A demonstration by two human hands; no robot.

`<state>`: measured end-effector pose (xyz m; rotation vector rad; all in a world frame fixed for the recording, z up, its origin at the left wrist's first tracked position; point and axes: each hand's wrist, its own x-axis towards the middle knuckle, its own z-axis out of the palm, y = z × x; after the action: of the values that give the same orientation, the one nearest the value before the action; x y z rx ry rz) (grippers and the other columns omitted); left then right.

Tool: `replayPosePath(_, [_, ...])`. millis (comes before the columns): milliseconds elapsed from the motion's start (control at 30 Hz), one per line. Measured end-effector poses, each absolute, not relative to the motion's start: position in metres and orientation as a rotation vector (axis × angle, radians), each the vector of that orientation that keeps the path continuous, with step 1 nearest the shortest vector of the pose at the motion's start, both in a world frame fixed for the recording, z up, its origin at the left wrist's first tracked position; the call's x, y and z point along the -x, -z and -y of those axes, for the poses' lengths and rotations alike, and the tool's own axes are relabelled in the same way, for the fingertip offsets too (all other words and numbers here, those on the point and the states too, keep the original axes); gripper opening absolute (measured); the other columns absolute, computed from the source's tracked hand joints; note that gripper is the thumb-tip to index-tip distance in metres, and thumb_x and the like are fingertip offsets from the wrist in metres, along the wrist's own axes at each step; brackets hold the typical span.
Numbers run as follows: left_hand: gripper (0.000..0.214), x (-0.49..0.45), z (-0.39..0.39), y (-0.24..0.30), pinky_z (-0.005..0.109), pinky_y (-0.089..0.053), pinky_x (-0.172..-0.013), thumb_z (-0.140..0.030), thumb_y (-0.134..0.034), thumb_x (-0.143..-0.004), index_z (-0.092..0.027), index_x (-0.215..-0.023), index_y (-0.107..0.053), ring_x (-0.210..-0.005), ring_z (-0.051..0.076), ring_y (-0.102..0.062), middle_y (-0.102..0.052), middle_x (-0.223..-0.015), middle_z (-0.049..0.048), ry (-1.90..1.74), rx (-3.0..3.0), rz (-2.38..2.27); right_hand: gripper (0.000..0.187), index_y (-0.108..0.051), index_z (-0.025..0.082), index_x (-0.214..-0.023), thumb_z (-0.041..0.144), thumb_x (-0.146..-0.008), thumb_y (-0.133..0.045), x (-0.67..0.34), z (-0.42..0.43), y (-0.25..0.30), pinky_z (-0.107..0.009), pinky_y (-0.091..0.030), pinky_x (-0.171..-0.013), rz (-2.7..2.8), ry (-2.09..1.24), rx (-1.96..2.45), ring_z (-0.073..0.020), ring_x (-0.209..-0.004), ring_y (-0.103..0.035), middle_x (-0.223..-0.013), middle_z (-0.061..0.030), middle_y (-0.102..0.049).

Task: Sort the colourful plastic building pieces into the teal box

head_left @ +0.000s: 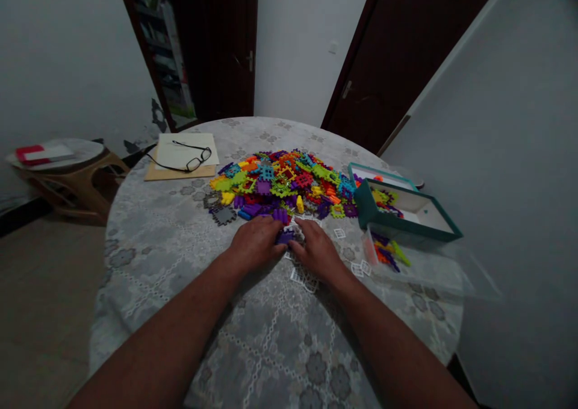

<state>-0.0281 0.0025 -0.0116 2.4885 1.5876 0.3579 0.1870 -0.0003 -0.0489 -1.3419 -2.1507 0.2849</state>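
Note:
My left hand [255,240] and my right hand [316,251] rest close together on the round table [180,288]. Both pinch a small purple building piece [285,237] between their fingertips. Just beyond them lies a heap of colourful interlocking plastic pieces [284,183]: yellow, green, purple, red, blue and orange. A few white pieces [303,276] lie on the cloth under and beside my right hand. A dark grey piece [223,215] sits at the heap's left edge.
A teal box [406,213] with its lid [379,174] stands right of the heap, a clear bag of pieces [386,252] in front of it. Glasses [189,161] lie on papers [183,155] at the back left. A low stool [67,168] stands left of the table.

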Motion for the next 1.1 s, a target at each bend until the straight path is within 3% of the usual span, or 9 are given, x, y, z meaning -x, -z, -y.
replayPosePath(200, [0.028,0.021,-0.002,0.012,0.04,-0.052,-0.091,-0.031,-0.075,-0.091,-0.023,-0.117,-0.066,-0.111,0.031,-0.069,-0.074,-0.116,0.0116,-0.456,-2.384,-1.454,0.035,-0.068,0.02,-0.131,0.021,-0.097,-0.067,-0.19,0.004,0.05,-0.045,-0.054,-0.109,2.177,-0.352,1.278,-0.0294,-0.123,-0.065,-0.132,-0.0157,-0.068])
replayPosePath(333, [0.018,0.022,-0.006,0.014,0.038,-0.052,-0.087,-0.027,-0.072,-0.093,-0.022,-0.109,-0.064,-0.101,0.027,-0.07,-0.074,-0.107,0.0091,-0.619,-2.373,-1.345,0.011,-0.071,0.022,-0.106,0.025,-0.099,-0.062,-0.194,0.01,0.042,-0.037,-0.054,-0.092,2.119,-0.473,1.262,-0.0257,-0.1,-0.068,-0.103,-0.0083,-0.073])
replayPosePath(433, [0.011,0.034,-0.014,0.011,0.039,-0.053,-0.091,-0.027,-0.066,-0.097,-0.022,-0.107,-0.065,-0.1,0.026,-0.069,-0.074,-0.106,0.0095,-0.849,-2.347,-1.434,0.017,-0.071,0.022,-0.109,0.031,-0.102,-0.058,-0.196,0.011,0.038,-0.033,-0.051,-0.083,1.972,-0.586,1.315,-0.0228,-0.089,-0.069,-0.097,-0.0048,-0.075])
replayPosePath(600, [0.015,0.063,-0.029,0.003,0.044,-0.053,-0.1,-0.02,-0.056,-0.098,-0.022,-0.107,-0.069,-0.104,0.027,-0.069,-0.075,-0.108,0.0102,-1.078,-2.093,-1.934,0.025,-0.07,0.022,-0.113,0.033,-0.1,-0.053,-0.201,0.006,0.039,-0.035,-0.051,-0.087,1.812,-0.502,1.391,-0.025,-0.094,-0.071,-0.101,-0.0065,-0.077])
replayPosePath(700, [0.023,0.071,-0.033,0.007,0.045,-0.053,-0.103,-0.017,-0.058,-0.095,-0.021,-0.113,-0.073,-0.108,0.029,-0.068,-0.076,-0.112,0.0118,-0.951,-2.12,-1.965,0.028,-0.07,0.022,-0.114,0.034,-0.098,-0.052,-0.203,0.003,0.041,-0.036,-0.053,-0.088,1.78,-0.494,1.406,-0.0258,-0.094,-0.071,-0.101,-0.0077,-0.078])
replayPosePath(867, [0.038,0.06,-0.03,0.019,0.048,-0.051,-0.106,-0.029,-0.074,-0.09,-0.02,-0.128,-0.077,-0.119,0.034,-0.064,-0.072,-0.122,0.015,-0.628,-2.387,-1.8,0.033,-0.072,0.021,-0.116,0.036,-0.095,-0.052,-0.205,0.0,0.044,-0.038,-0.054,-0.091,1.733,-0.525,1.428,-0.0267,-0.092,-0.072,-0.102,-0.0083,-0.079])
replayPosePath(1100, [0.027,0.043,-0.019,0.018,0.039,-0.053,-0.096,-0.03,-0.071,-0.095,-0.02,-0.119,-0.077,-0.111,0.028,-0.067,-0.07,-0.118,0.0126,-0.436,-2.45,-1.65,0.036,-0.074,0.02,-0.117,0.038,-0.094,-0.053,-0.206,-0.002,0.046,-0.039,-0.055,-0.095,1.682,-0.536,1.455,-0.0271,-0.095,-0.072,-0.105,-0.0087,-0.08])
